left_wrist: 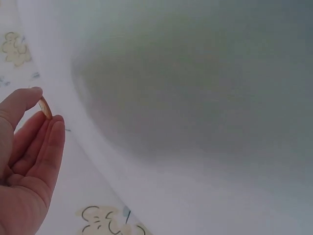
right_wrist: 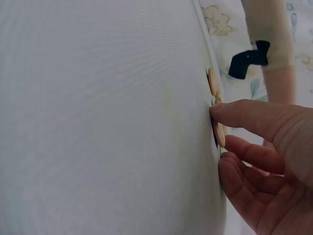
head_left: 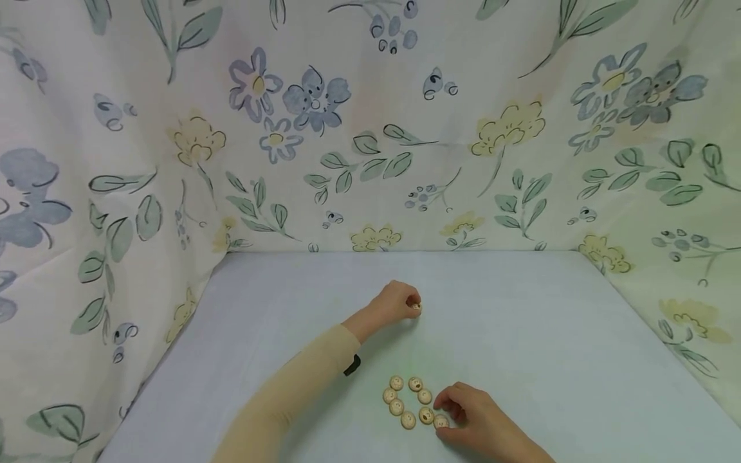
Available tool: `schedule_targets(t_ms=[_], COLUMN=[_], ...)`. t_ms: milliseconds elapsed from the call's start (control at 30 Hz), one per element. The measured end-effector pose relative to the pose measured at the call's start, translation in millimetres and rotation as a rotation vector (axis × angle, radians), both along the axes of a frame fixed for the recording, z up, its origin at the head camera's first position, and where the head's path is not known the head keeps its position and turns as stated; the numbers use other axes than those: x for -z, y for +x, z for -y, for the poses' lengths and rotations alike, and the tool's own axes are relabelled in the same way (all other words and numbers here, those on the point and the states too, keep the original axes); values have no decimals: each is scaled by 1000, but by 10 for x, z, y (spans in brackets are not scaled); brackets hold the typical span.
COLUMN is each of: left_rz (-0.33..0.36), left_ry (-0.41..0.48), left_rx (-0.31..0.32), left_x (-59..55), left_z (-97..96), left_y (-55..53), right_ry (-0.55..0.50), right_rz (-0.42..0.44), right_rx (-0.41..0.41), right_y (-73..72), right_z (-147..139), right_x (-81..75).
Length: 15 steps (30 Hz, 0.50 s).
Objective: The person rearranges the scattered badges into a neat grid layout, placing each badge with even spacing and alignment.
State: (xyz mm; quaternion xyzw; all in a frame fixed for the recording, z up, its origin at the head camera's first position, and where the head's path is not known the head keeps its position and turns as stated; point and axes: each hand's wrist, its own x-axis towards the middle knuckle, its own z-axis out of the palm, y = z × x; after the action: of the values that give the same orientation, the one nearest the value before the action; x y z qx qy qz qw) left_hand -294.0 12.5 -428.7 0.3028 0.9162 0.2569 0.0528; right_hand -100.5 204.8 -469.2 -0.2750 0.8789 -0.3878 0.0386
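My left hand (head_left: 395,302) reaches toward the back of the table and pinches one small round wooden disc (head_left: 417,307) by its edges. In the left wrist view that same disc shows edge-on between thumb and fingertips. Near the front, my right hand (head_left: 480,419) grips another wooden disc (head_left: 441,422) between thumb and forefinger, flat at table level. This disc sits at the right end of a curved line of several pale discs (head_left: 396,407) with small dark printed marks. In the right wrist view, the thumb (right_wrist: 244,116) covers part of the gripped disc.
A white table (head_left: 521,321) lies under everything. Floral cloth (head_left: 370,128) hangs behind it and along both sides. A black strap piece (head_left: 352,365) sticks out from the left sleeve, and the left forearm spans the table left of the discs.
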Motion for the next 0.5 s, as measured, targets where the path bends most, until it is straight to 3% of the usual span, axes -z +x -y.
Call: schedule_targets(t_ms=[167,500], left_rz=[-23,-74], left_ry=[-19,-24], left_rx=[-4,-26], left_x=[97,227], left_z=[-128,-248], left_y=[-129,-263], right_ry=[8,-4], right_rz=[52,10], right_rx=[3,-16], right_y=[-7,-1], right_z=[5,-10], right_x=[-11,17])
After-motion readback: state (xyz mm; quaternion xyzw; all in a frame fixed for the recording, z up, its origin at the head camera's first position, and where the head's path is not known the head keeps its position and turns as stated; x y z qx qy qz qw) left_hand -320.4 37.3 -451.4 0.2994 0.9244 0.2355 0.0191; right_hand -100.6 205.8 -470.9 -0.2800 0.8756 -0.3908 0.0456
